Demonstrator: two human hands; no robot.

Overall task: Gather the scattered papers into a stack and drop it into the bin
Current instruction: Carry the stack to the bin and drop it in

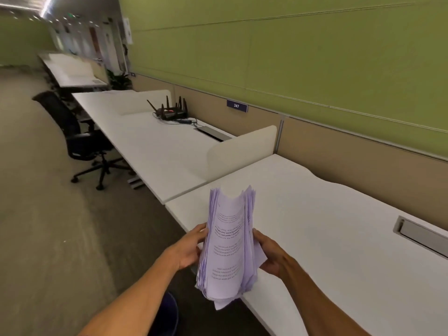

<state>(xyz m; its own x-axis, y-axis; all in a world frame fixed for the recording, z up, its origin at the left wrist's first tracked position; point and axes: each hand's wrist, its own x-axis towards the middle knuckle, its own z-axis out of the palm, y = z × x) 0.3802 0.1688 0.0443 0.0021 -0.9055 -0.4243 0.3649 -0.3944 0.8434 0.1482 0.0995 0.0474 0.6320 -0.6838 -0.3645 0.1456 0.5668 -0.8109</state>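
Now: stack held in both hands over desk edge

Both hands hold the stack (229,243) of printed sheets in the air, above the near edge of the desk (327,226). Stack is bowed into a trough, long sides curled upward, top sheet's print upside down to the camera. Sheet edges uneven; one corner sticks out at the lower end.

Left hand (188,248): fingers wrapped against the stack's left side, gripping it. Right hand (272,257): fingers closed on the right side, thumb on top edge, the rest under the paper.

Bin (167,314): dark blue, only partly seen on the floor between the forearms, below and left of the stack's lower end. Left forearm covers part of it.

Desk top bare around the stack; a cable hatch (421,232) sits at right. Next desk over carries a router (171,112) with upright antennas. Black chair (80,139) stands on the carpet to the left, apart from the desks
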